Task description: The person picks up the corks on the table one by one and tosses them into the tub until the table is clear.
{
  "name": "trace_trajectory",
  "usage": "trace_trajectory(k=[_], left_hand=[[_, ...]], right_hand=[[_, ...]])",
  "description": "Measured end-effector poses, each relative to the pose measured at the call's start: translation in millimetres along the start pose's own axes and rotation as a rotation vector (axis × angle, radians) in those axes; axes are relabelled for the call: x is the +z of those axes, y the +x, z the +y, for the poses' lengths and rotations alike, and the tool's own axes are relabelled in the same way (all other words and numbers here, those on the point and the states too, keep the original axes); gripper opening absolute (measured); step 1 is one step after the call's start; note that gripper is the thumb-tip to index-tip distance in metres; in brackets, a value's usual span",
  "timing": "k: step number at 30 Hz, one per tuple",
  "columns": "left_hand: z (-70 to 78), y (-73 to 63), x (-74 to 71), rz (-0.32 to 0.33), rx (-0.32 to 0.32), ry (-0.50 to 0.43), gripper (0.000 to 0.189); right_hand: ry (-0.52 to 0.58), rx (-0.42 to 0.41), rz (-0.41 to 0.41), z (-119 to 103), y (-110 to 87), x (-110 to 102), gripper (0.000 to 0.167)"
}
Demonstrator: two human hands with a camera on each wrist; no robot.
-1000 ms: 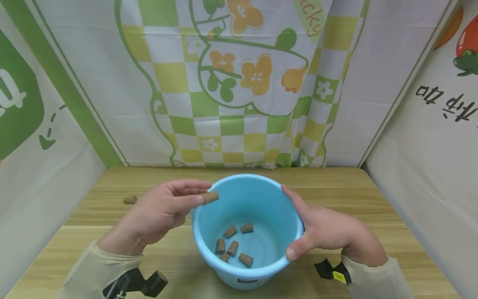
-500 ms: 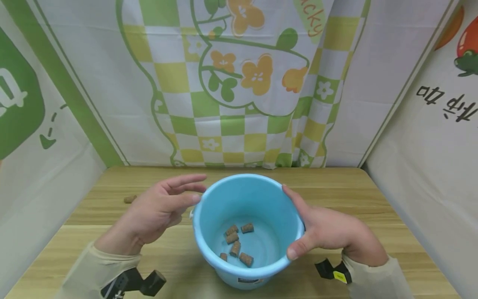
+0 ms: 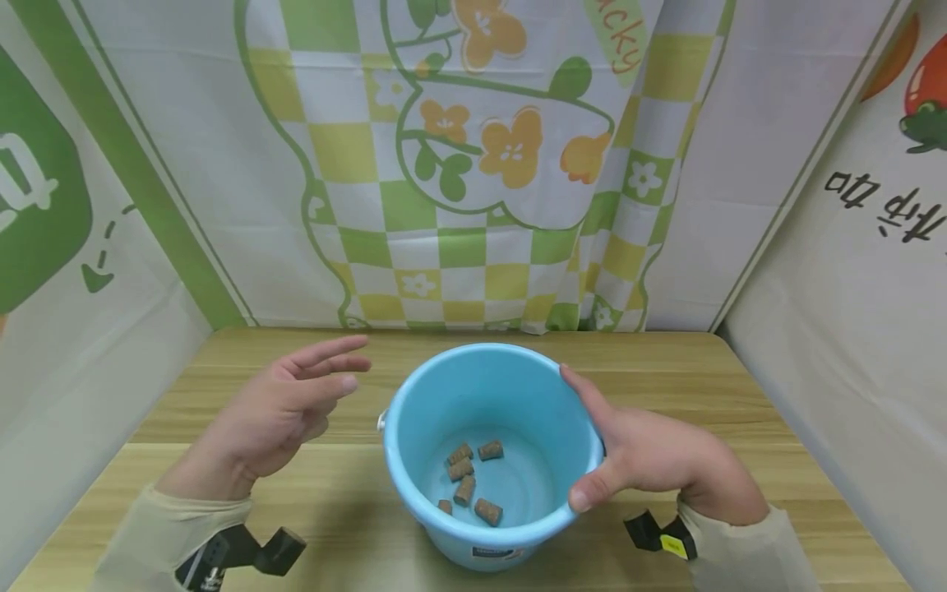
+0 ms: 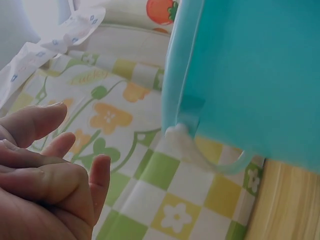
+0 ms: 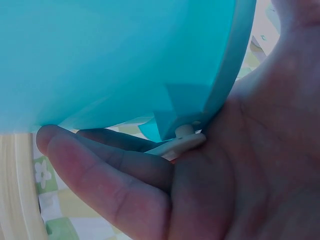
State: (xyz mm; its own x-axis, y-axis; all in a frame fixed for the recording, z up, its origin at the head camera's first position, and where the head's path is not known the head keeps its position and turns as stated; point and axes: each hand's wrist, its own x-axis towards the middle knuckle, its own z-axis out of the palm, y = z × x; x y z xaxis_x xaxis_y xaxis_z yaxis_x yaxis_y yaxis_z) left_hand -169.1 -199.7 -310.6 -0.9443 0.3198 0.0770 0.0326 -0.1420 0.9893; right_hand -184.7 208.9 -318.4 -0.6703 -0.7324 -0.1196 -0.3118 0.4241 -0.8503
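A light blue plastic bucket stands upright on the wooden table, its mouth toward me. Several short brown corks lie on its floor, mostly toward the left side. My right hand grips the bucket's right rim, the thumb on the near edge. In the right wrist view, its fingers reach round under the outer wall beside a white handle pivot. My left hand hovers left of the bucket, apart from the rim, fingers loosely extended and holding nothing. The left wrist view shows the white handle hanging beside the wall.
The wooden table extends to both sides and ends at a back wall of patterned cloth. Cloth side walls flank it. Black wrist mounts sit on both sleeves.
My left hand has let go of a cork, which dropped into the bucket among the others, and has drawn back left. It now covers the loose cork on the table. My right hand stays put.
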Motion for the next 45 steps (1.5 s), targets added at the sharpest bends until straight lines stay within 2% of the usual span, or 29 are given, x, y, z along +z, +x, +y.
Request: trace_trajectory(k=[8,11,14,21,26,30,36,41,45], left_hand=[[-3.7,-8.0,-39.2,-0.008,0.076,-0.124,0.044],[-5.9,-10.0,-53.3,-0.006,0.085,-0.159,0.045],[-9.6,-10.4,-67.0,0.031,0.073,-0.153,0.045],[-23.9,-11.5,-98.0,0.188,-0.013,-0.105,0.050],[-35.5,-12.6,-110.5,0.229,-0.067,-0.097,0.068],[-41.6,-10.7,-115.6,0.278,-0.104,-0.040,0.075],[-51.2,-9.5,-127.0,0.392,-0.262,0.044,0.089],[-65.8,-7.6,-135.0,0.426,-0.341,0.125,0.096],[-78.0,-6.4,-141.9,0.433,-0.398,0.233,0.088]], right_hand=[[0.001,0.001,-0.004,0.4,0.6,-0.9,0.135],[0.004,0.003,-0.006,0.6,0.6,-0.7,0.135],[0.005,0.005,-0.008,0.7,0.3,-0.7,0.135],[0.004,0.014,-0.003,1.1,-0.2,-0.1,0.135],[-0.001,0.022,0.000,1.1,-0.6,0.3,0.135],[0.006,0.019,0.001,1.9,-0.4,0.5,0.135],[0.027,0.008,-0.001,3.3,0.0,0.6,0.135],[0.032,0.007,-0.002,3.7,-0.3,0.5,0.135],[0.030,0.006,-0.003,3.3,-0.3,0.3,0.134]])
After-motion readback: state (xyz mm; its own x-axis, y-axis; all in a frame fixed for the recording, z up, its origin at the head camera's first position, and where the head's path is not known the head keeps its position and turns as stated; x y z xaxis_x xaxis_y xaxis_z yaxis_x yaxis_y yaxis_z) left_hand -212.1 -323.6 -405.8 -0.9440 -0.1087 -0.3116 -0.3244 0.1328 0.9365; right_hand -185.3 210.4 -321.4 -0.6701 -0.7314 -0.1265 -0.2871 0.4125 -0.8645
